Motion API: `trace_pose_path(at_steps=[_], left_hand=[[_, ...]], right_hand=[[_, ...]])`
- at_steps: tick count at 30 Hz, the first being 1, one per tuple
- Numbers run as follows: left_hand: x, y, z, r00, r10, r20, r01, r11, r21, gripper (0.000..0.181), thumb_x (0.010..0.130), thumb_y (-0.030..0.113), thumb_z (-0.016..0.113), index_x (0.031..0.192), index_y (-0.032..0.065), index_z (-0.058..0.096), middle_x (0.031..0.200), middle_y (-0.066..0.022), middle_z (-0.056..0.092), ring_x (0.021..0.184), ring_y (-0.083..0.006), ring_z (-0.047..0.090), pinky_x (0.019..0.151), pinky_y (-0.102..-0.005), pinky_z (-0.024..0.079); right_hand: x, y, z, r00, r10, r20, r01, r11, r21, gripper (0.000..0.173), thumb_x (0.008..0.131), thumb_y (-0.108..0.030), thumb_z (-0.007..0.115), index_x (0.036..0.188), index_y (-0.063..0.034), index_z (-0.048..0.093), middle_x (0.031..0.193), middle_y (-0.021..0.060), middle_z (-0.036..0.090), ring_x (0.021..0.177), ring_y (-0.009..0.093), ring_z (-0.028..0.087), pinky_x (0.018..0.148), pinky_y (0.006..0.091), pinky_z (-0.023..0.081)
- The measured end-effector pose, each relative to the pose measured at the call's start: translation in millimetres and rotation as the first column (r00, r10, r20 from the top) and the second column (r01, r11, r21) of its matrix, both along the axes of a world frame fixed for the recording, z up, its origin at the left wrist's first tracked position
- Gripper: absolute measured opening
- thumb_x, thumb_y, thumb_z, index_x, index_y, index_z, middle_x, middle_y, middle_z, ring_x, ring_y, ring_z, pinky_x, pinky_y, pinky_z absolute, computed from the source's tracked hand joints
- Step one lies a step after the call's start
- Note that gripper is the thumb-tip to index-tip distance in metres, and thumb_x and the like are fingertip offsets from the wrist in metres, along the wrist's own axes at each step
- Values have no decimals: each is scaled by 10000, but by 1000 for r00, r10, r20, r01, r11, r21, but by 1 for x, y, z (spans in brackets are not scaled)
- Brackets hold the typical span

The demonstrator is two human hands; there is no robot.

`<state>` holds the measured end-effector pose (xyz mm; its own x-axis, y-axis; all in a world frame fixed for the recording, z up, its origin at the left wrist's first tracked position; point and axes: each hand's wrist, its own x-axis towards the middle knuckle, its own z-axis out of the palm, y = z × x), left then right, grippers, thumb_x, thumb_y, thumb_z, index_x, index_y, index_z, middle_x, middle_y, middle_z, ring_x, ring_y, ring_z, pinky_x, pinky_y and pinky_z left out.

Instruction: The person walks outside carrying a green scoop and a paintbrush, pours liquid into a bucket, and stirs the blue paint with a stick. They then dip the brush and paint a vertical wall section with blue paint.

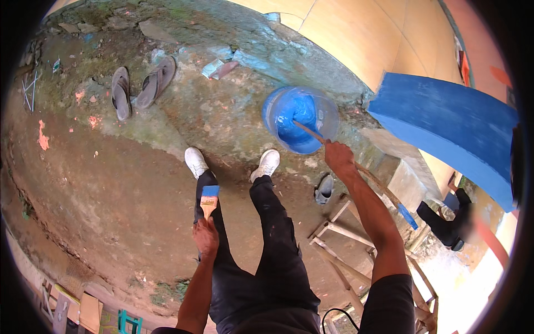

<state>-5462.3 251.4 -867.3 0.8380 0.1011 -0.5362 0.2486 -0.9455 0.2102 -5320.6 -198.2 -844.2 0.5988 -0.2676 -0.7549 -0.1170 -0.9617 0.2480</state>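
Observation:
Blue paint (pixel 297 115) lies in a clear plastic bucket (pixel 329 109) on the ground ahead of me. My right hand (pixel 340 156) is closed around a long wooden stick (pixel 311 132), whose lower end dips into the paint. The stick's other end, coated in blue, points back past my forearm. Nearer my body on the left, my left hand (pixel 206 236) grips the handle of a flat paintbrush (pixel 209 200). Blue paint covers the brush's bristles, which point away from me, above my left leg. The fingers of both hands are partly hidden.
Sandals (pixel 156 82) lie at the upper left, and a grey clog (pixel 324 189) lies below the bucket. A wooden pole frame (pixel 350 234) stands beside my right arm. A blue-painted ledge (pixel 442 110) curves along the right, with another person (pixel 448 227) below it.

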Motion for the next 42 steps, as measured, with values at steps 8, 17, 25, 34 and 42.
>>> trace_pose_path(at_steps=[8,17,25,34,42], left_hand=[[9,-5,9,1000,-13,-22,13,1000,-12,329,952,319,497,816,20,505,777,-216,582,811,-411,546,734,-513,424],[10,-7,8,1000,-16,-11,15,1000,-22,335,958,315,488,819,10,488,781,-220,575,810,-417,541,736,-516,422],[11,-10,8,999,-18,-41,18,1000,-1,331,953,317,497,810,18,490,786,-219,582,806,-416,543,732,-516,421],[7,-10,3,999,-34,-16,34,999,-21,321,951,303,505,807,16,486,764,-220,572,780,-420,542,720,-520,420],[11,-11,4,1000,-20,-23,20,1000,-22,309,950,292,509,810,18,484,762,-216,572,778,-419,543,723,-518,421]], right_hand=[[16,20,5,987,-84,134,85,996,-7,280,948,-162,430,1115,-24,607,891,172,680,853,338,686,706,432,567],[-17,6,-13,994,-95,48,97,994,-43,281,963,-183,418,1088,-35,622,914,158,685,864,319,690,688,416,573],[12,24,8,990,-132,52,125,985,119,304,966,-170,397,1137,-32,608,918,176,680,864,348,685,709,450,567],[0,-20,-18,989,-149,-1,149,989,-28,331,912,-147,459,1204,-27,561,928,217,671,888,384,671,727,486,550],[-1,21,5,988,-151,-34,154,979,136,288,948,-154,421,1115,-19,613,963,181,676,884,364,678,743,457,558]])
